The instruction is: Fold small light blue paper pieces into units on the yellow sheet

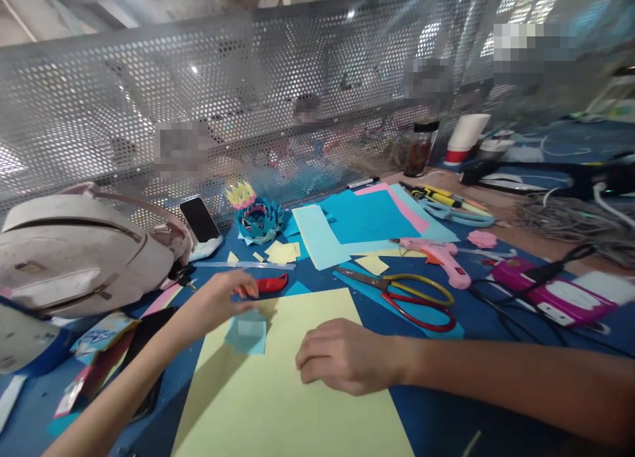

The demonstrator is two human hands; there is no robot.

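A large pale yellow sheet lies on the blue table in front of me. On its upper left part rests a small light blue paper piece. My left hand is just above that piece, its thumb and fingers apart, with the fingertips overlapping the left end of a red curved tool in view. I cannot see it gripping anything. Over the middle right of the sheet, my right hand has its fingers curled together; what is under them, if anything, is hidden. Scissors with yellow and red handles lie beyond it.
A pink glue gun and a magenta box lie right. Blue sheets and a blue paper flower lie farther back. A pale backpack and a phone stand left, before a perforated metal screen.
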